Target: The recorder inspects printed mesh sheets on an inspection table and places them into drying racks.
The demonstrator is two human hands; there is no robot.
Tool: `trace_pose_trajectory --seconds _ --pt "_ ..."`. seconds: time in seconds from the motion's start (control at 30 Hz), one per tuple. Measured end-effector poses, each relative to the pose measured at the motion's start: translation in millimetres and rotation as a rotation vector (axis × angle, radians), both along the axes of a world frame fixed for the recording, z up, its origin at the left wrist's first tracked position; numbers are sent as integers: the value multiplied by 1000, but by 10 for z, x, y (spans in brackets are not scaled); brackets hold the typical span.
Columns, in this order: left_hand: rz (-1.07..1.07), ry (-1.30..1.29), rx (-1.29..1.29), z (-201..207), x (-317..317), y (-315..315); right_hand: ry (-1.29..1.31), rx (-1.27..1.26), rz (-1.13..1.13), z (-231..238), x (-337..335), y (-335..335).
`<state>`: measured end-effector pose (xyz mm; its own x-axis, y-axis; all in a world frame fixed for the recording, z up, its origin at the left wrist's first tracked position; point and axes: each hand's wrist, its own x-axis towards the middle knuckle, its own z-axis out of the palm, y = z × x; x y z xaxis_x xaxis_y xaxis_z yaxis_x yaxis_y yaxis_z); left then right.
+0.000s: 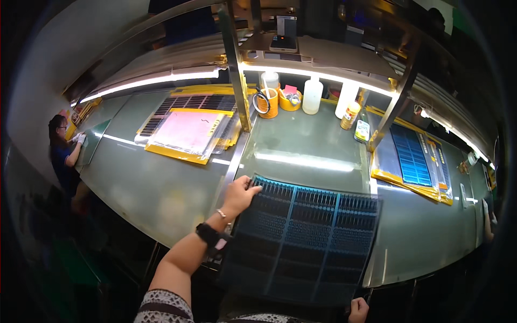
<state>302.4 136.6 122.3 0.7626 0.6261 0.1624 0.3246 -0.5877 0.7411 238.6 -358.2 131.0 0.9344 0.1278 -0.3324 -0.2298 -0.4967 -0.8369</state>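
Observation:
A large dark sheet (308,232), patterned with rows of fine marks and two blue lines, is held tilted over the near edge of the workbench. My left hand (239,196) pinches its far left corner, thumb on top. At its near right corner is my right hand (358,310), fingers curled closed on the edge; the fingertips are partly hidden. Bright blue shows along the far edge of the sheet, while its near part fades into shadow.
The grey-green bench top (307,142) carries an orange tape-wrapped cup (267,105), a white squeeze bottle (312,97) and a yellow bottle (350,116). Yellow-edged stacks include a pink sheet (186,132) left and a blue sheet (412,156) right. Metal posts (235,70) rise behind. Another person (62,145) works far left.

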Motion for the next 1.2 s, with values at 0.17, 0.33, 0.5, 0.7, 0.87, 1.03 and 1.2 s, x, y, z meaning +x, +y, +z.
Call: trace_pose_trajectory --seconds 0.17,0.33,0.5,0.7,0.87,1.03,1.2 --pt "48 52 80 -94 214 -150 23 -16 -24 32 -5 -1" --pt "-53 -14 199 -236 214 -108 106 55 -77 -65 -4 -58" --pt "-32 29 253 -261 205 -100 106 66 -78 -44 0 -50" --pt "-42 214 351 -135 174 -107 97 33 -78 -1 22 -31" --pt "-79 218 491 -253 134 -54 115 24 -85 -10 19 -39" --pt "-122 179 492 -237 136 -55 127 32 -90 -14 11 -40" --pt "-132 222 563 -233 152 -36 125 53 -88 -61 25 -51"
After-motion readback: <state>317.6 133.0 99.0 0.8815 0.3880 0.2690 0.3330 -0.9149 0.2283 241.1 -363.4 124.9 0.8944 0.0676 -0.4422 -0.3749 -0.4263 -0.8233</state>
